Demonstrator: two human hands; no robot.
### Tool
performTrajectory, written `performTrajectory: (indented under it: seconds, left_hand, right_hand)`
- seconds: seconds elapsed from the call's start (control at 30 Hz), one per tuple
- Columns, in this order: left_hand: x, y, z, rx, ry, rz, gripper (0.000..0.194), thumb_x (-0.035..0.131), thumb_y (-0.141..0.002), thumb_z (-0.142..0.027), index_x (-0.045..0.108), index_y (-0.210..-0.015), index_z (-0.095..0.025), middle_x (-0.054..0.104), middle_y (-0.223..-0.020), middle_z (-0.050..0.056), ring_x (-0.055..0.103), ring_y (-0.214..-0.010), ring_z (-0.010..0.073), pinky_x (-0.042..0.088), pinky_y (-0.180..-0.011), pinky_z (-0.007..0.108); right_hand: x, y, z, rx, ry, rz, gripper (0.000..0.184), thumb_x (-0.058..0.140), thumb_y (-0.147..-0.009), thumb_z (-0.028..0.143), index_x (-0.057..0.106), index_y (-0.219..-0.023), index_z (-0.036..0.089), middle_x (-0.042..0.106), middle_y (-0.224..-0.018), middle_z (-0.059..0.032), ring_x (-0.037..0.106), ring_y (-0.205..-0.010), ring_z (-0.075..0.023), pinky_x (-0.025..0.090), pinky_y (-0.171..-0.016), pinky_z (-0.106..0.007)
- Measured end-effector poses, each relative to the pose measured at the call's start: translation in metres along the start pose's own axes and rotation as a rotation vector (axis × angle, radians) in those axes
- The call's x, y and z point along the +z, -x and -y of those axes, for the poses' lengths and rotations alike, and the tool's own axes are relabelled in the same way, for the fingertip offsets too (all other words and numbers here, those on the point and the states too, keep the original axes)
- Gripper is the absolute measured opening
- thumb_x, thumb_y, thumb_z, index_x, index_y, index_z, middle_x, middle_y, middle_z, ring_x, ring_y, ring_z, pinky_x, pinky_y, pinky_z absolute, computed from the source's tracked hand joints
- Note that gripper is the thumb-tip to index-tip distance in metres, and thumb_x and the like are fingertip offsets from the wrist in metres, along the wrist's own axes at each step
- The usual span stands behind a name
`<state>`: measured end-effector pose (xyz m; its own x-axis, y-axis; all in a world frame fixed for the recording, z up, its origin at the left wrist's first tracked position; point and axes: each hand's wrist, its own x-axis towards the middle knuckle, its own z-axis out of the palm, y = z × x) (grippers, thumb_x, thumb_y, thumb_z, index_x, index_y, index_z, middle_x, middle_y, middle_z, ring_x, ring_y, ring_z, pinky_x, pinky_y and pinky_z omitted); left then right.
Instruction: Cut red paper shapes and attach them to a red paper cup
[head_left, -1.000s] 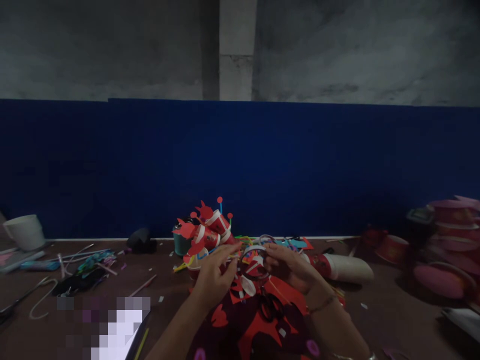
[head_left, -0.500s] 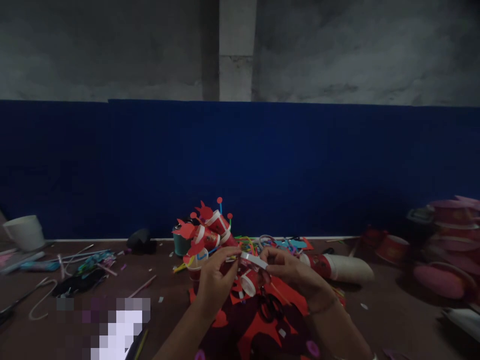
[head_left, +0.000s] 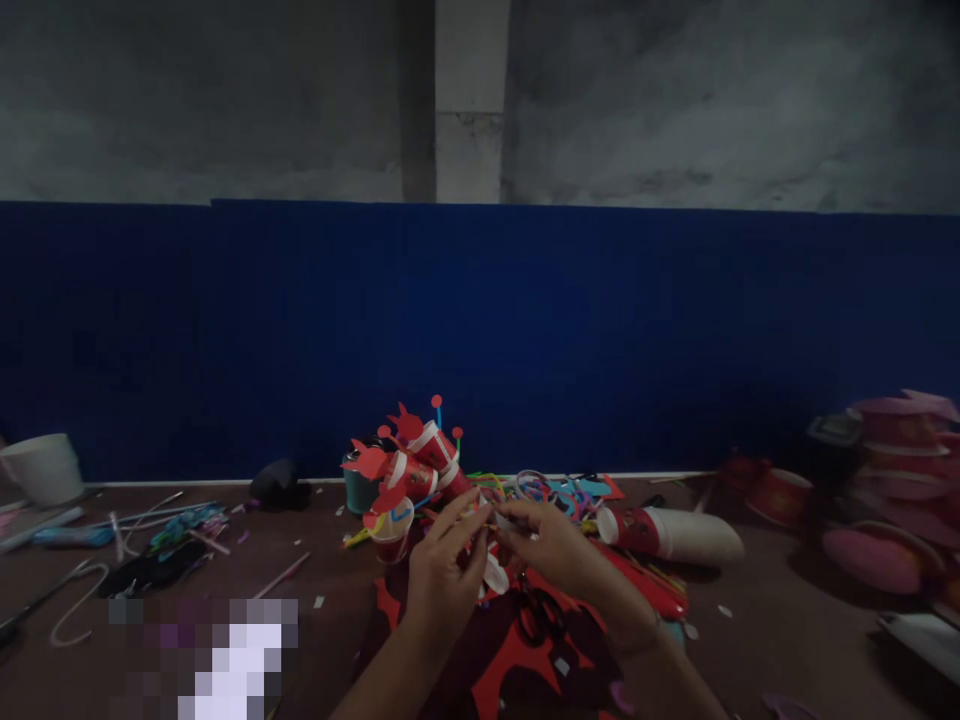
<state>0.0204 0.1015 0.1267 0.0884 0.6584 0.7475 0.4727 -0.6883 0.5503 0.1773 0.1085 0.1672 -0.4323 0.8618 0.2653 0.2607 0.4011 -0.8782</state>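
Observation:
My left hand (head_left: pixel 444 570) and my right hand (head_left: pixel 553 548) meet fingertip to fingertip above the table, pinching a small white paper ring strip (head_left: pixel 501 521) between them. Just beyond the fingers stands a red paper-cup figure (head_left: pixel 416 462) with red paper fins and straw antennae. Below my hands lie red paper cut-outs (head_left: pixel 517 650) and black scissors (head_left: pixel 534 612). A small white-rimmed cup piece (head_left: pixel 495 575) shows between my wrists.
A paper cup (head_left: pixel 679 535) lies on its side to the right. Coloured straws (head_left: pixel 559 492) are heaped behind my hands. Stacked red and pink cups (head_left: pixel 892 470) stand far right. A white mug (head_left: pixel 43 468) and loose straws (head_left: pixel 142 525) lie at the left. A blue panel (head_left: pixel 480 330) backs the table.
The ring I held open between my hands has been brought in tight between my fingertips. Both hands have closed toward each other, and the view shifted slightly.

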Motion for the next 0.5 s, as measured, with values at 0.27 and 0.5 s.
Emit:
performTrajectory:
  seconds: [0.27, 0.5]
  left_hand:
    - [0.0063, 0.0026, 0.0024, -0.195, 0.218, -0.056, 0.018, 0.053, -0.079, -0.016, 0.065, -0.091, -0.019, 0.062, -0.110, 0.009, 0.058, -0.105, 0.0222, 0.049, -0.088, 0.037]
    - [0.0051, -0.0009, 0.0013, -0.319, 0.368, -0.047, 0.026, 0.054, -0.079, -0.018, 0.054, -0.105, -0.018, 0.061, -0.109, 0.009, 0.062, -0.094, 0.0195, 0.053, -0.076, 0.032]
  right_hand:
    - [0.0056, -0.0017, 0.0066, -0.068, 0.117, -0.046, 0.019, 0.050, -0.083, 0.025, 0.065, -0.074, 0.018, 0.059, -0.065, 0.0009, 0.052, -0.062, -0.0132, 0.039, -0.056, -0.022]
    - [0.0068, -0.0026, 0.0024, -0.043, 0.163, -0.058, 0.019, 0.049, -0.083, 0.026, 0.066, -0.077, 0.018, 0.060, -0.066, 0.0010, 0.050, -0.060, -0.0132, 0.036, -0.053, -0.022]
